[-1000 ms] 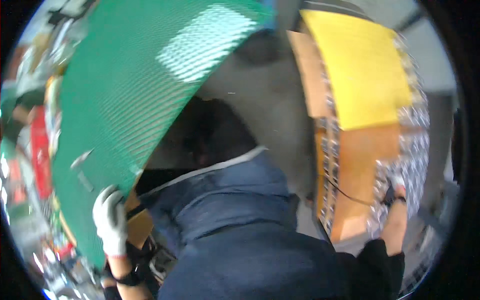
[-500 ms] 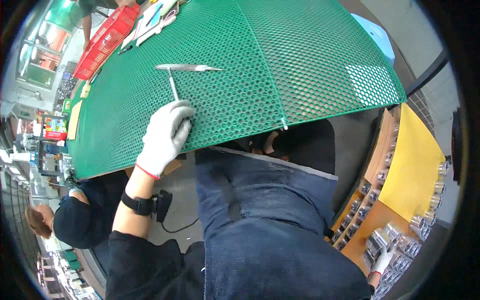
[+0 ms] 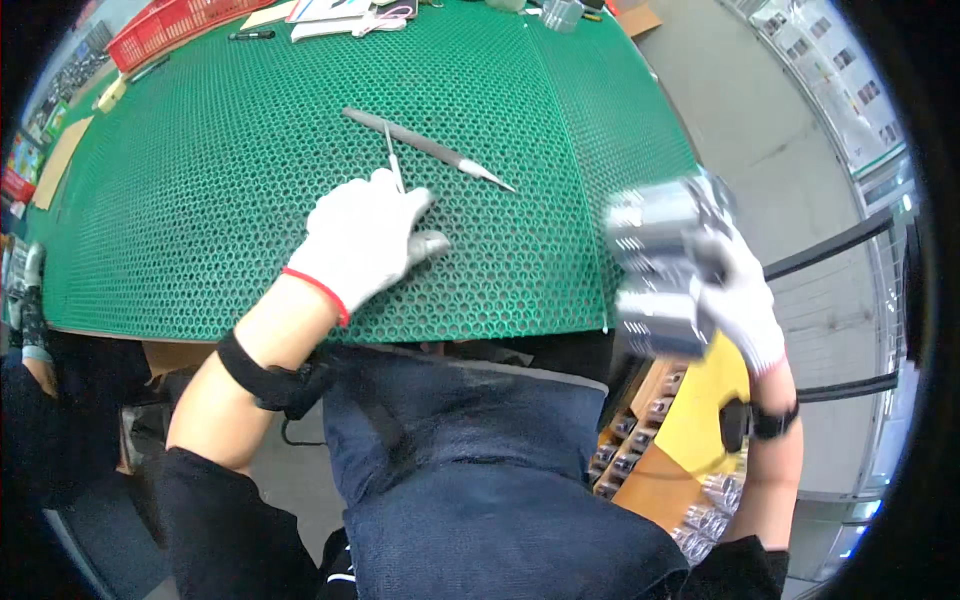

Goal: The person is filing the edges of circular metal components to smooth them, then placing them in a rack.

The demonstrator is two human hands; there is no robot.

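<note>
My left hand (image 3: 362,243), in a white glove with a red cuff line, lies palm down on the green honeycomb mat (image 3: 200,200) near its front edge, fingers loosely spread and closed on nothing; a thin pair of tweezers (image 3: 393,165) sticks out from under my fingertips toward the middle of the mat. Just beyond them a long grey file (image 3: 425,148) lies slanted, its pointed tip toward the mat's right edge, and the two tools seem to cross or touch near the file's handle end. My right hand (image 3: 745,300), also gloved in white, is raised off the mat's front right corner and grips a cluster of shiny metal cylindrical parts (image 3: 660,265), blurred, so I cannot tell how many. Below that hand, beside my knee, a yellow sheet (image 3: 705,410) lies over a tray (image 3: 640,455) of similar metal parts. At the mat's far edge sit a red basket (image 3: 170,25), some papers (image 3: 325,12) and a dark pen (image 3: 250,35). Cardboard (image 3: 62,160) rests along the left edge.
</note>
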